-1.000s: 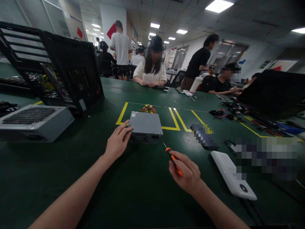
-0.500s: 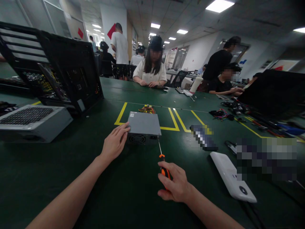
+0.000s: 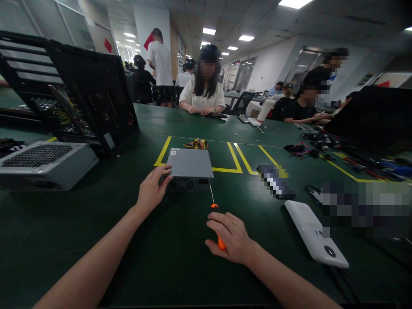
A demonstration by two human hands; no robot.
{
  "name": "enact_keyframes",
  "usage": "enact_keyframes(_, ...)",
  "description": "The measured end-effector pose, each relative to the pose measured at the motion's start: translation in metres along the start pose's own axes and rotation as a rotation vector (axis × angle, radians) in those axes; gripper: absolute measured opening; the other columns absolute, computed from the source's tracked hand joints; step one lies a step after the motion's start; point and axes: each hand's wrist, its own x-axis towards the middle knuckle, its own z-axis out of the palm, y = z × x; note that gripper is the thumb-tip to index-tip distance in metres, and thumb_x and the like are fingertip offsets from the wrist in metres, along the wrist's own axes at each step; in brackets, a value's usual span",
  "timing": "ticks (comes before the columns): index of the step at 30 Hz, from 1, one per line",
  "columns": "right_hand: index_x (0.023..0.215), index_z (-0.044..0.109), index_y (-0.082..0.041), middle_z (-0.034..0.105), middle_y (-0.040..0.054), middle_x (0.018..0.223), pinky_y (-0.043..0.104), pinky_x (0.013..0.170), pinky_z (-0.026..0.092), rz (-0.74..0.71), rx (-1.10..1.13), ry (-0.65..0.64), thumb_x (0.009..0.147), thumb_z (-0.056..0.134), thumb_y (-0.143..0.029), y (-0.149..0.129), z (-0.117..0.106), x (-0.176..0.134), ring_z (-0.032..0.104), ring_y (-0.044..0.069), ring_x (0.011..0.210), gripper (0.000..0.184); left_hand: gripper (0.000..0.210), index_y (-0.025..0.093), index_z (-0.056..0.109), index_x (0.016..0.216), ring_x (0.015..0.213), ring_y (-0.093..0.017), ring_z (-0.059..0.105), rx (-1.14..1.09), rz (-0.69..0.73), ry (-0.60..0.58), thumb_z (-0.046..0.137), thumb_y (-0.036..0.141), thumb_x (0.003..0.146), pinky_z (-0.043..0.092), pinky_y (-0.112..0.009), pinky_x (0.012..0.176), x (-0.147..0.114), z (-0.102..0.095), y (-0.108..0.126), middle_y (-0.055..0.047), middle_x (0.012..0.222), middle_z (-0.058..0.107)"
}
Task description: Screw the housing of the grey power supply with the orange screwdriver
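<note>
A grey computer power supply (image 3: 190, 164) lies on the green table, its fan side facing me and a bundle of coloured cables (image 3: 196, 144) behind it. My left hand (image 3: 153, 187) grips its left front corner, fingers along the top edge and thumb against the front. In my right hand (image 3: 230, 237) is a screwdriver (image 3: 221, 243) with an orange and black handle, partly covered by my fingers. The shaft points away from me, and its tip is at the right front corner of the power supply. Whether the tip sits in a screw is too small to tell.
At left stand an open black computer case (image 3: 93, 94) and another power supply (image 3: 48, 165). A white device (image 3: 315, 234) with a cable lies at right, near a blurred dark item (image 3: 276, 182). Cables and tools (image 3: 363, 165) cover the far right. A person (image 3: 202, 96) sits opposite.
The power supply and my left hand have moved slightly left in view. My right hand and the screwdriver have moved a little left and up, with the fingers shifted on the handle.
</note>
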Motion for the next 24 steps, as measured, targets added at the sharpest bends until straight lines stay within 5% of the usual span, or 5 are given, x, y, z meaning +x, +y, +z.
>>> enact_keyframes(6,0.083,0.055,-0.015,0.061,0.0146,0.094,0.03,0.059,0.048,-0.001,-0.035,-0.043,0.076,0.055,-0.039,-0.001,0.008,0.004,0.061,0.02,0.077,0.025,0.018,0.021,0.054,0.1,0.107,-0.018,0.053,-0.159,-0.031,0.042,0.046,0.03,0.085,0.046,-0.037,0.091,0.005,0.005,-0.005,-0.004,0.118,0.056)
enact_keyframes(10,0.095,0.054,-0.012,0.061,0.0145,0.09,0.03,0.058,0.049,-0.007,-0.023,-0.044,0.077,0.052,-0.041,-0.002,0.011,0.004,0.061,0.02,0.076,0.034,0.019,0.021,0.053,0.101,0.11,-0.018,0.052,-0.197,-0.044,0.053,0.046,0.029,0.085,0.046,-0.036,0.09,0.004,0.007,-0.006,-0.005,0.119,0.055)
enact_keyframes(15,0.084,0.054,-0.015,0.06,0.0125,0.093,0.028,0.061,0.049,-0.02,-0.058,-0.034,0.077,0.055,-0.037,-0.005,0.013,0.004,0.059,0.017,0.076,0.023,0.02,0.021,0.052,0.103,0.111,-0.018,0.051,-0.166,-0.044,0.083,0.043,0.026,0.086,0.045,-0.038,0.091,0.004,0.009,-0.008,-0.006,0.121,0.054)
enact_keyframes(20,0.094,0.055,-0.014,0.059,0.0126,0.09,0.027,0.059,0.049,-0.031,-0.097,-0.048,0.077,0.055,-0.036,-0.007,0.014,0.006,0.059,0.017,0.074,0.028,0.029,0.022,0.048,0.115,0.126,-0.02,0.035,0.164,0.142,0.076,0.04,0.021,0.087,0.027,-0.046,0.106,0.001,0.007,0.007,-0.006,0.133,0.045)
enact_keyframes(24,0.09,0.053,-0.014,0.06,0.0119,0.09,0.025,0.061,0.051,-0.033,-0.057,0.015,0.077,0.056,-0.035,-0.007,0.017,0.005,0.06,0.017,0.078,0.025,0.043,0.024,0.038,0.129,0.128,-0.02,0.032,0.266,0.314,-0.115,0.038,0.02,0.087,0.024,-0.045,0.107,-0.004,0.01,0.025,-0.005,0.136,0.041)
